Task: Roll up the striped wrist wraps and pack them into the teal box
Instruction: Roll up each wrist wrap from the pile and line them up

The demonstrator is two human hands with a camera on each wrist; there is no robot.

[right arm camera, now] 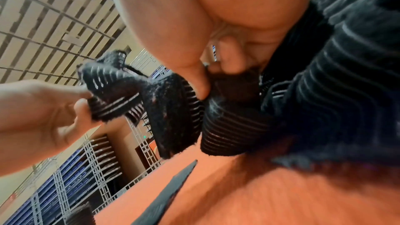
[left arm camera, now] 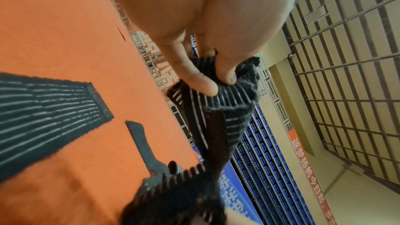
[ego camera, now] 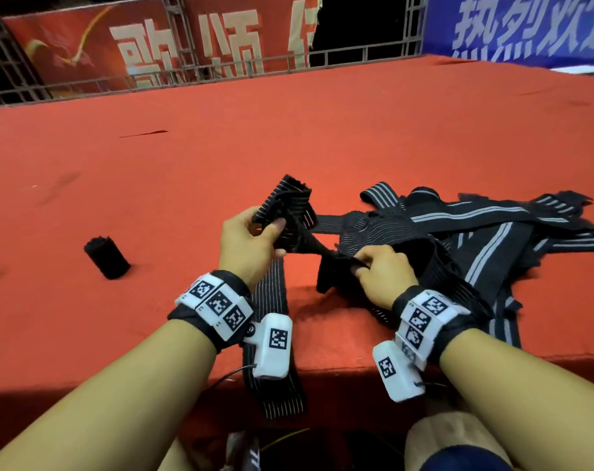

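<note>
1. Our left hand (ego camera: 251, 239) pinches the crumpled end of one striped wrap (ego camera: 289, 212) between thumb and fingers. Our right hand (ego camera: 380, 270) curls round the same wrap further along, so both grips are clamped on cloth.
2. The held wrap sits at the centre of the bench (ego camera: 187, 158), lifted just above it. The loose pile of wraps (ego camera: 492, 229) lies at 3 o'clock from our hands, and one finished roll (ego camera: 107, 257) stands at 9 o'clock. We see no teal box in any view.
3. Risk: the held wrap runs back into the pile, so we judge that pulling could drag neighbouring wraps along or knot them.
4. Risk: the end looks bunched and twisted; starting the roll this way would likely give a lopsided, loose coil that springs open.
5. Risk: another wrap (ego camera: 272, 334) hangs over the near bench edge at 6 o'clock and may slide off.
6. Materials: the wraps are ribbed black elastic with pale lengthwise stripes and frayed, fuzzy ends. The bench cover is matte red felt-like cloth.
</note>
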